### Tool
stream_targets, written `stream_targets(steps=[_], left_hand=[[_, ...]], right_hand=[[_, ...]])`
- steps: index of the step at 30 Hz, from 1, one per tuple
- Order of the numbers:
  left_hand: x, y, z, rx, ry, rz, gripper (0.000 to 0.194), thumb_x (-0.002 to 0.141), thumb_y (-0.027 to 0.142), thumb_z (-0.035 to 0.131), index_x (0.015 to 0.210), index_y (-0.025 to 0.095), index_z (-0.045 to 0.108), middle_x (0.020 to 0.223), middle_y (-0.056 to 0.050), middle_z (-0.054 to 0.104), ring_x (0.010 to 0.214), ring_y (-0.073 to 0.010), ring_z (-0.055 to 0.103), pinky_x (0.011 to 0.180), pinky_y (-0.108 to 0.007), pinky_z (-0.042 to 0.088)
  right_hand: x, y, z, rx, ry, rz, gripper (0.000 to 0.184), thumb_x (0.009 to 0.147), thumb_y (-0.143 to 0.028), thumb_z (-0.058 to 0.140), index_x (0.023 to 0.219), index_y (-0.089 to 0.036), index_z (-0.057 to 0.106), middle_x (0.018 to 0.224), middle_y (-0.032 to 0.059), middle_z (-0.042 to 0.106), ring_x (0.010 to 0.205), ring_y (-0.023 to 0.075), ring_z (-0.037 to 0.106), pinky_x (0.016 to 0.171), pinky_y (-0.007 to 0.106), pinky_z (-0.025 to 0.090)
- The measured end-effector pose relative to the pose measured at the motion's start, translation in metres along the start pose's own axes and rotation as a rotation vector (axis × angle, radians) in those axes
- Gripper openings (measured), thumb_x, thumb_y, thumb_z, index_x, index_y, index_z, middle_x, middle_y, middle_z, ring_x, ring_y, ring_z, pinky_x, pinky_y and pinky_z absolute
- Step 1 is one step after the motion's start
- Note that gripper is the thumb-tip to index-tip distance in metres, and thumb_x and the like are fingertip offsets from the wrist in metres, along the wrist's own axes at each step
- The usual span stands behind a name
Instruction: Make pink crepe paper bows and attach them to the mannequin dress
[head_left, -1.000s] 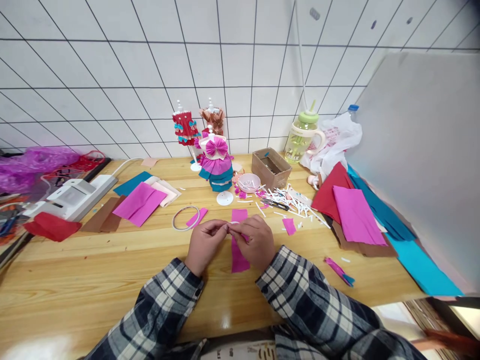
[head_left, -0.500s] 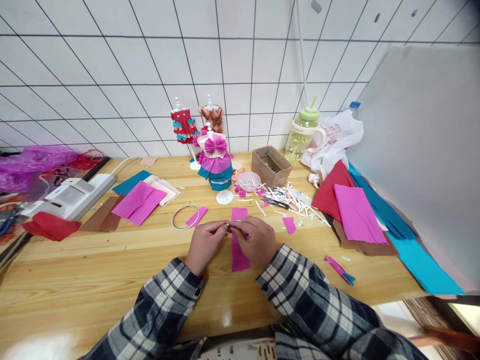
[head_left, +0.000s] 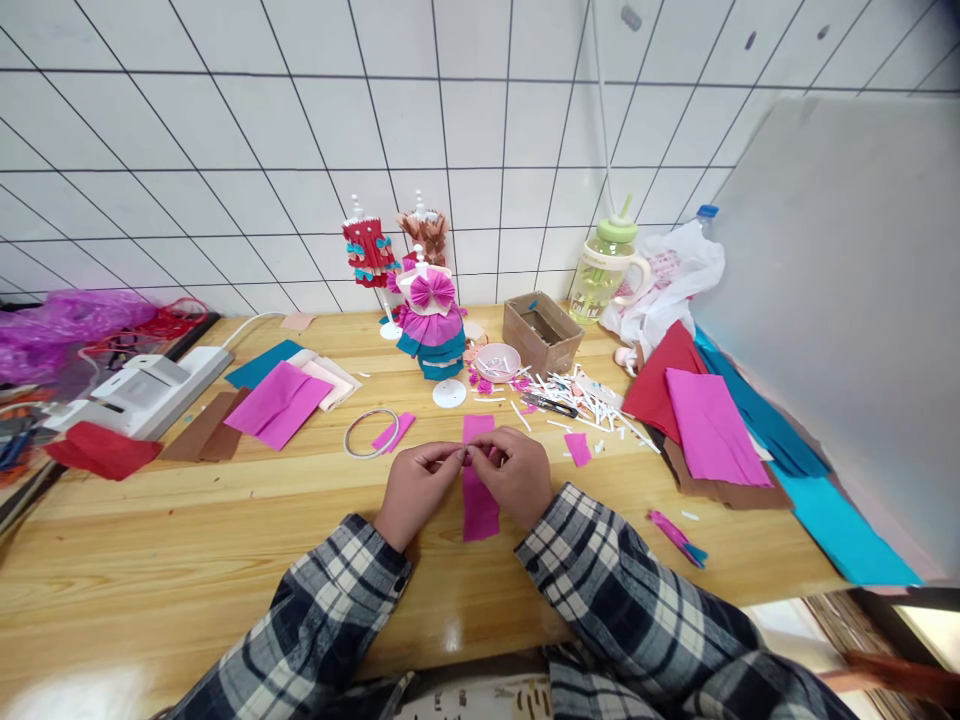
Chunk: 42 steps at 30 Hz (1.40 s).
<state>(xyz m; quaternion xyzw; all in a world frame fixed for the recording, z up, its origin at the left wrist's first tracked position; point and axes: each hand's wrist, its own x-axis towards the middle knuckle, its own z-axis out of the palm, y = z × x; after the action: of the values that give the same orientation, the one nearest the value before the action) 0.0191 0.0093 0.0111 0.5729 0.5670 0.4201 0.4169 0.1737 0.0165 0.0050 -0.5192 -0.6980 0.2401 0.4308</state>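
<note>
My left hand (head_left: 421, 492) and my right hand (head_left: 516, 474) meet fingertip to fingertip over a strip of magenta crepe paper (head_left: 480, 512) lying on the table. Thumbs and forefingers of both hands are pinched together. Whatever sits between them is tiny and mostly covered by the fingers, so I cannot make it out. Just beyond my left hand lie a silver ring (head_left: 347, 440) and a small magenta paper piece (head_left: 403, 430). A magenta scrap (head_left: 577, 448) rests to the right of my right hand.
Miniature dress stands, one with a magenta and teal paper dress (head_left: 431, 325), stand at the back. Near them are a pink bowl (head_left: 498, 362), a cardboard box (head_left: 551, 345), thread snips (head_left: 551, 404) and white paper bits. A green-lidded bottle (head_left: 600, 270) and folded papers (head_left: 716, 430) lie rightward.
My pinched fingertips have shifted slightly to the right and closed nearer together. The pale speck at my left fingertips is now hidden. The paper strip stays in place.
</note>
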Motion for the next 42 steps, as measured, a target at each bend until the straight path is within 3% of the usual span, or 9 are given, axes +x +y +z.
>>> stream_targets(steps=[4,8,13,20,28,32,36,39,42], left_hand=[[0.002,-0.007,0.0,-0.198,-0.092,-0.03,0.024,0.078,0.039,0.065,0.084,0.018,0.074,0.086,-0.007,0.075,0.083,-0.0213,0.067,0.077,-0.031,0.053],[0.003,-0.01,0.004,-0.307,-0.039,-0.087,0.023,0.075,0.04,0.071,0.08,0.017,0.07,0.085,-0.005,0.074,0.082,-0.0189,0.066,0.079,-0.03,0.051],[0.003,-0.008,0.003,-0.665,0.015,-0.141,0.016,0.078,0.032,0.068,0.078,0.018,0.061,0.087,-0.004,0.073,0.091,-0.0167,0.067,0.08,-0.026,0.05],[0.008,-0.009,-0.002,-0.765,0.07,-0.223,0.02,0.079,0.034,0.066,0.085,0.019,0.055,0.094,-0.008,0.075,0.096,-0.0182,0.069,0.086,-0.03,0.051],[0.008,-0.003,-0.004,-0.805,0.052,-0.245,0.016,0.082,0.03,0.062,0.086,0.02,0.05,0.098,-0.01,0.075,0.099,-0.0194,0.069,0.089,-0.032,0.051],[0.008,0.0,-0.003,-0.857,0.031,-0.284,0.012,0.084,0.026,0.06,0.086,0.019,0.051,0.1,-0.011,0.075,0.1,-0.0188,0.069,0.089,-0.03,0.052],[0.007,0.001,-0.003,-0.853,-0.009,-0.298,0.013,0.084,0.027,0.06,0.083,0.019,0.05,0.1,-0.011,0.074,0.101,-0.0193,0.069,0.085,-0.029,0.053],[0.005,0.0,-0.004,-0.835,-0.058,-0.28,0.014,0.083,0.026,0.061,0.081,0.019,0.049,0.098,-0.009,0.075,0.101,-0.0184,0.069,0.082,-0.026,0.052],[0.003,-0.001,-0.006,-0.783,-0.113,-0.237,0.015,0.081,0.027,0.063,0.079,0.018,0.051,0.092,-0.009,0.075,0.099,-0.0194,0.069,0.079,-0.026,0.052]], right_hand=[[0.0,-0.003,0.0,0.108,0.012,0.033,0.01,0.078,-0.026,0.061,0.076,-0.021,0.069,0.074,0.0003,0.068,0.059,0.0121,0.056,0.057,0.025,0.044],[0.002,-0.003,0.004,0.393,0.023,0.267,0.012,0.075,-0.03,0.061,0.075,-0.019,0.065,0.064,-0.0022,0.063,0.049,0.0102,0.048,0.047,0.023,0.039],[0.012,0.01,0.005,0.683,0.101,0.525,0.018,0.069,-0.035,0.062,0.076,-0.019,0.056,0.054,-0.008,0.05,0.041,0.007,0.039,0.039,0.02,0.031],[0.023,0.029,0.001,0.781,0.203,0.66,0.022,0.064,-0.037,0.062,0.072,-0.019,0.052,0.056,-0.0096,0.048,0.037,0.0044,0.037,0.036,0.019,0.026],[0.032,0.051,-0.011,0.581,0.309,0.613,0.018,0.069,-0.036,0.057,0.075,-0.019,0.055,0.058,-0.007,0.051,0.042,0.0078,0.042,0.04,0.021,0.033],[0.039,0.07,-0.035,0.143,0.352,0.399,0.015,0.077,-0.031,0.056,0.084,-0.019,0.061,0.072,0.0004,0.064,0.062,0.0155,0.058,0.059,0.027,0.045],[0.038,0.073,-0.049,-0.303,0.267,0.117,0.033,0.077,-0.011,0.053,0.107,-0.021,0.064,0.107,0.0086,0.067,0.096,0.0223,0.06,0.083,0.036,0.045],[0.037,0.07,-0.053,-0.477,0.209,0.088,0.011,0.081,-0.021,0.058,0.087,-0.021,0.068,0.096,0.0085,0.068,0.092,0.0241,0.059,0.081,0.038,0.044],[0.039,0.068,-0.056,-0.497,0.266,0.149,0.015,0.078,-0.031,0.065,0.089,-0.02,0.065,0.089,0.0082,0.066,0.084,0.0242,0.059,0.075,0.037,0.045]])
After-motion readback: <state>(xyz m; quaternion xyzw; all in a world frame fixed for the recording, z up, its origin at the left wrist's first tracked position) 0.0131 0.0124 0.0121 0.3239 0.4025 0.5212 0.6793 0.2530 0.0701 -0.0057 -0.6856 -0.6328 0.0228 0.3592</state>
